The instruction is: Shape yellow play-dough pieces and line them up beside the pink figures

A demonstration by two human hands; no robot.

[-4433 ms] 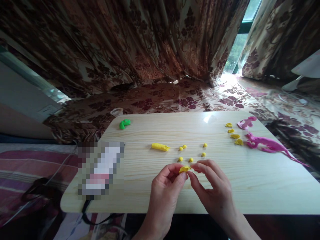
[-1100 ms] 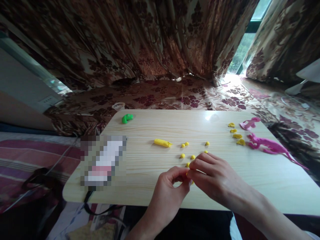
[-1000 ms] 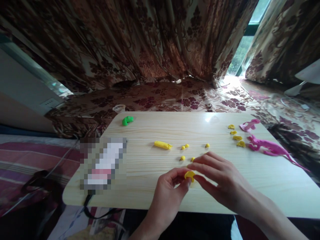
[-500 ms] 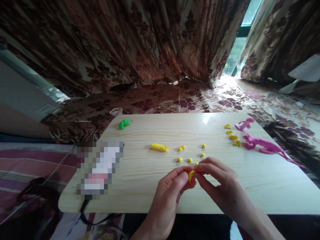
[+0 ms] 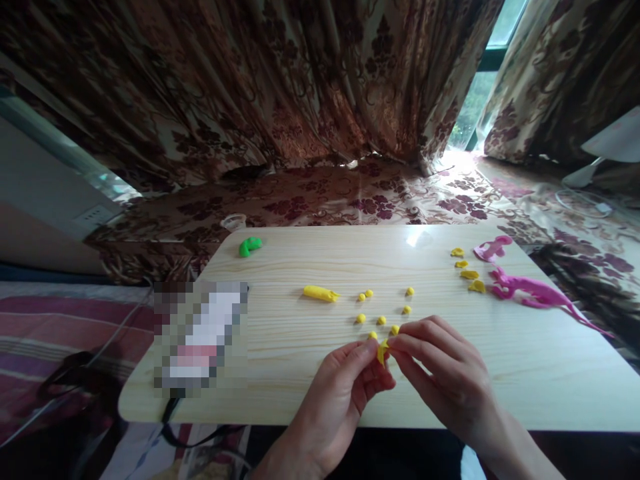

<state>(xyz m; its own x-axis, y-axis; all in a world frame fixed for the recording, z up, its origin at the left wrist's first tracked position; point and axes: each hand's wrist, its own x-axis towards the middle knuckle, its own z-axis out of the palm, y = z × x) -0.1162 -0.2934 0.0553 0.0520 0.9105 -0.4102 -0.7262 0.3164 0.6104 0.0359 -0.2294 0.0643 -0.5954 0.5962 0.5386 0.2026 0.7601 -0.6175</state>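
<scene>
Between my two hands is a small yellow piece of modelling clay (image 5: 383, 353) with thin pointed ends. My left hand (image 5: 345, 383) pinches it from the left with thumb and forefinger. From the other side, the fingertips of my right hand (image 5: 443, 360) close on it. Just beyond my fingers, several small yellow clay balls (image 5: 381, 321) lie scattered on the table. Farther left rests a yellow clay roll (image 5: 321, 293) whose right end is split into points.
A pale wooden table (image 5: 280, 360) carries everything. A green clay piece (image 5: 251, 246) lies at its back left, above a blurred-out flat object (image 5: 203, 337). Several yellow scraps (image 5: 469, 274), a light pink clay shape (image 5: 493, 249) and a pink long-tailed clay figure (image 5: 533, 291) are at right.
My left hand's fingers have shifted their pinch on the yellow clay, and its lower fingers have opened out a little. Another yellow ball now shows behind my fingers.
</scene>
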